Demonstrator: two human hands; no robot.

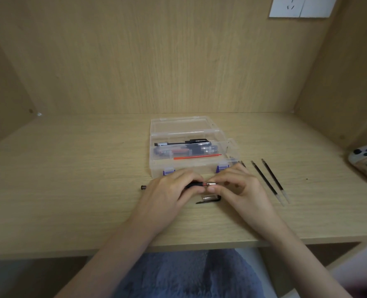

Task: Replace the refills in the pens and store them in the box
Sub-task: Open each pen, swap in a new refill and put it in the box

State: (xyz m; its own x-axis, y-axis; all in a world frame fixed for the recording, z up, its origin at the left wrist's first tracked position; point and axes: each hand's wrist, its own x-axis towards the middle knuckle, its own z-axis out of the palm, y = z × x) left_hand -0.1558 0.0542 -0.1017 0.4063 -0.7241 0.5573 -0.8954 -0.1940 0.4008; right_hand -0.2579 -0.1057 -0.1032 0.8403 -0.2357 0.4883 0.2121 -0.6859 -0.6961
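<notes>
Wooden bench (70,190), clear box (191,166) lying open; a pen (196,184) is pinched by both grips, left hand (167,192) and right hand (238,188).

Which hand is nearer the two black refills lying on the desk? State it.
Right. The right hand is just left of the two black refills, not touching them; the left hand is farther left, holding the pen.
</notes>
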